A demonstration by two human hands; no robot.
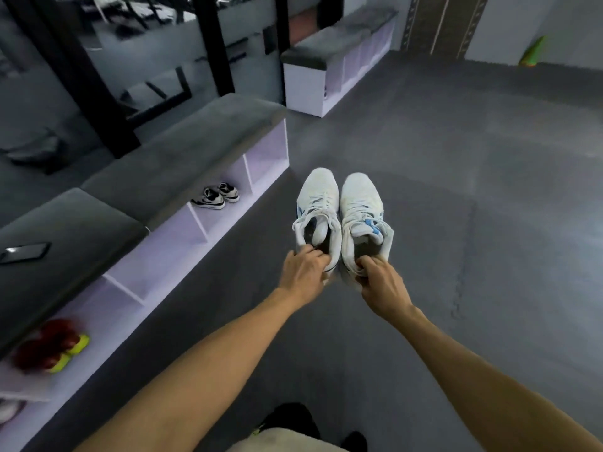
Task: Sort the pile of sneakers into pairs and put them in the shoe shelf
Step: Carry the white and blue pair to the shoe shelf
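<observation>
Two white sneakers with blue accents hang side by side over the grey floor, toes pointing away from me. My left hand [305,272] grips the heel collar of the left white sneaker [318,207]. My right hand [381,285] grips the heel collar of the right white sneaker [362,210]. The white shoe shelf [208,220] with a grey cushioned top runs along my left. One of its cubbies holds a white-and-black pair [217,197]. A nearer cubby holds a red-and-yellow pair [49,347]. A pale shoe [8,411] shows at the frame's left edge.
A black phone [24,252] lies on the shelf's grey cushion. A second white shelf unit [326,79] stands further back. A green object [532,53] leans by the far wall. Dark frames and glass stand behind the shelf. Grey floor mats spread to the right.
</observation>
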